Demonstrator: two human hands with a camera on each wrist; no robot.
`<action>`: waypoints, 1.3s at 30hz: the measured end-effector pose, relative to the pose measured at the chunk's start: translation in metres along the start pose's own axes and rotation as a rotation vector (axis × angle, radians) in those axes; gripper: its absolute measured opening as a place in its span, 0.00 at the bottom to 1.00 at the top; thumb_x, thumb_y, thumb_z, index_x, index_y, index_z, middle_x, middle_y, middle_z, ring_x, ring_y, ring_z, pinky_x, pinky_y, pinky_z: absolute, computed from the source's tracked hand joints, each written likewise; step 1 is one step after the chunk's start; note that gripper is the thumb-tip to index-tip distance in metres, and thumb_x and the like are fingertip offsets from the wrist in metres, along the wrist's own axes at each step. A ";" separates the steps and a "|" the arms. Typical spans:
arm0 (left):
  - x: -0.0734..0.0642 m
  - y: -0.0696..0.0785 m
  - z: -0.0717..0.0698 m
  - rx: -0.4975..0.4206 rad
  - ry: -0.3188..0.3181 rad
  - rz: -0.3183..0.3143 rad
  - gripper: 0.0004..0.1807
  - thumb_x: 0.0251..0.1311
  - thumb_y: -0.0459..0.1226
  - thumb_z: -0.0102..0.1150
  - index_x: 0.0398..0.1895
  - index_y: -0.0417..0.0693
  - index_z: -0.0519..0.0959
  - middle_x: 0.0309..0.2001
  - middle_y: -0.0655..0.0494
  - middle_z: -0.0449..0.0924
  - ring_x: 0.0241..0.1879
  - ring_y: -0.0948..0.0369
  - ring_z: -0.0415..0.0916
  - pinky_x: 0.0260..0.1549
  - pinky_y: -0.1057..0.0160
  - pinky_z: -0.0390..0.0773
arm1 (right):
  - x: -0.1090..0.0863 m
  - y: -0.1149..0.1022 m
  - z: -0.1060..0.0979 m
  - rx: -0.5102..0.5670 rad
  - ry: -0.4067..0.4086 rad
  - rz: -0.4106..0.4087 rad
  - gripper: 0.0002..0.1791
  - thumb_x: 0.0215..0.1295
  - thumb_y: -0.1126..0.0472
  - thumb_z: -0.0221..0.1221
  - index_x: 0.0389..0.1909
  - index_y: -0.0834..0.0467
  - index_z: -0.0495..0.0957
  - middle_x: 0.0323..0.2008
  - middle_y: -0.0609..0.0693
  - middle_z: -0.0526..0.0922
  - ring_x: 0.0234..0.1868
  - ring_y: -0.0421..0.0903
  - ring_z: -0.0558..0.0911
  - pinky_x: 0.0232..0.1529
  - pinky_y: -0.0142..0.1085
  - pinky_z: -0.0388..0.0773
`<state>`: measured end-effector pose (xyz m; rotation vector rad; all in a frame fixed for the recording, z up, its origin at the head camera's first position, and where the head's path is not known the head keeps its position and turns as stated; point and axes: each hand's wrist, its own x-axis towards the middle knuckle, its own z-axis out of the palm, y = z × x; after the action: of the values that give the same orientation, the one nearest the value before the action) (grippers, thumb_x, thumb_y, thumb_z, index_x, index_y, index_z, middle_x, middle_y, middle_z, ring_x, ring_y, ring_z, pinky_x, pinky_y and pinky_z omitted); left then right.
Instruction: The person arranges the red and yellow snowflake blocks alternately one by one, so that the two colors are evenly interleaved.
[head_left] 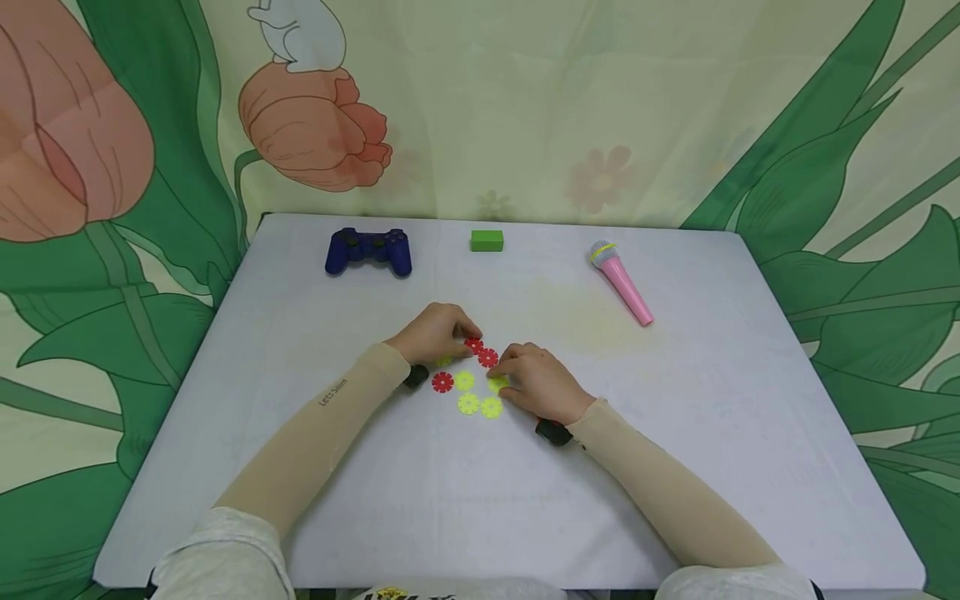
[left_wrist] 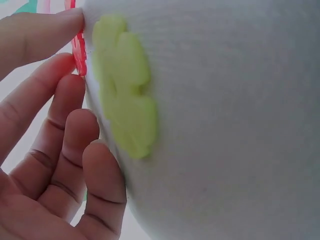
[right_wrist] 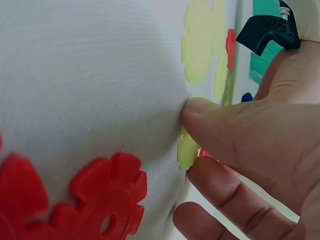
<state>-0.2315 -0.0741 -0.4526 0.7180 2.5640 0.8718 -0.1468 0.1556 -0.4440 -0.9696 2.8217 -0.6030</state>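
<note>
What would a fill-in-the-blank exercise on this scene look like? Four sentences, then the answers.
1. The left hand pinches a flat notched disc coloured ____.
2. The right hand pinches a yellow notched disc between index finger and ____.
3. The small rectangular block is coloured ____.
4. In the head view, the dark blue game controller lies to the block's ____.

Missing words: red; thumb; green; left.

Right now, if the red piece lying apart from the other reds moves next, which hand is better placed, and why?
Probably the left hand: the lone red piece is nearer, while yellow pieces separate it from the right hand. The left must first release its pinched red piece.
</note>
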 end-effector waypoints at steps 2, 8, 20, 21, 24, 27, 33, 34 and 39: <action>0.000 0.001 0.000 0.005 0.001 -0.006 0.15 0.60 0.36 0.73 0.51 0.50 0.90 0.50 0.56 0.88 0.46 0.58 0.78 0.52 0.59 0.80 | 0.000 0.000 -0.001 0.015 -0.008 0.005 0.15 0.60 0.64 0.72 0.49 0.56 0.89 0.45 0.49 0.86 0.48 0.49 0.82 0.54 0.44 0.80; -0.001 0.004 -0.001 0.015 0.014 -0.024 0.14 0.59 0.35 0.72 0.49 0.47 0.89 0.49 0.55 0.89 0.48 0.57 0.80 0.56 0.56 0.81 | -0.001 0.002 -0.002 0.050 -0.024 0.045 0.15 0.61 0.64 0.72 0.50 0.57 0.88 0.47 0.50 0.86 0.51 0.50 0.82 0.57 0.45 0.81; -0.001 0.005 -0.005 0.073 0.007 0.007 0.16 0.60 0.34 0.70 0.52 0.46 0.88 0.48 0.54 0.85 0.46 0.57 0.77 0.51 0.60 0.80 | -0.005 0.003 -0.006 0.068 -0.030 0.067 0.15 0.62 0.64 0.71 0.50 0.57 0.88 0.45 0.49 0.85 0.47 0.47 0.82 0.55 0.44 0.82; -0.001 0.005 -0.005 0.079 0.007 0.009 0.16 0.60 0.34 0.70 0.51 0.46 0.88 0.48 0.54 0.85 0.45 0.58 0.77 0.51 0.60 0.80 | -0.005 0.003 -0.006 0.067 -0.032 0.065 0.14 0.62 0.65 0.71 0.49 0.57 0.88 0.45 0.49 0.86 0.47 0.47 0.82 0.55 0.43 0.82; -0.002 0.009 -0.007 0.094 0.005 -0.001 0.14 0.60 0.35 0.70 0.50 0.46 0.89 0.48 0.54 0.86 0.46 0.57 0.77 0.52 0.59 0.80 | -0.004 0.004 -0.007 0.071 -0.041 0.062 0.14 0.62 0.65 0.70 0.49 0.58 0.88 0.45 0.49 0.86 0.47 0.46 0.82 0.55 0.43 0.82; -0.003 0.011 -0.009 0.097 0.003 -0.022 0.14 0.59 0.35 0.71 0.49 0.46 0.89 0.48 0.53 0.87 0.47 0.56 0.77 0.54 0.58 0.80 | -0.004 0.004 -0.009 0.088 -0.053 0.063 0.14 0.61 0.65 0.71 0.49 0.58 0.88 0.45 0.49 0.86 0.48 0.47 0.82 0.56 0.44 0.82; -0.002 0.007 -0.012 0.093 0.021 -0.056 0.14 0.58 0.35 0.71 0.48 0.46 0.89 0.47 0.54 0.87 0.48 0.56 0.79 0.56 0.56 0.80 | -0.003 0.008 -0.011 0.134 -0.069 0.079 0.15 0.61 0.65 0.71 0.49 0.58 0.87 0.46 0.48 0.86 0.49 0.46 0.82 0.59 0.46 0.80; -0.002 0.006 -0.012 0.090 0.025 -0.062 0.14 0.58 0.35 0.71 0.48 0.46 0.89 0.47 0.54 0.87 0.48 0.56 0.79 0.57 0.56 0.80 | -0.002 0.009 -0.011 0.139 -0.068 0.080 0.14 0.61 0.65 0.71 0.49 0.58 0.87 0.46 0.48 0.86 0.48 0.46 0.82 0.59 0.45 0.80; -0.001 0.000 -0.015 0.054 0.044 -0.087 0.13 0.58 0.34 0.71 0.48 0.44 0.89 0.48 0.52 0.88 0.50 0.54 0.80 0.58 0.54 0.81 | -0.002 0.013 -0.013 0.168 -0.051 0.084 0.14 0.60 0.66 0.71 0.48 0.58 0.87 0.43 0.47 0.86 0.44 0.44 0.81 0.52 0.41 0.81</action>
<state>-0.2375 -0.0823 -0.4411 0.6041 2.6450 0.8016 -0.1557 0.1703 -0.4372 -0.8201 2.6995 -0.7785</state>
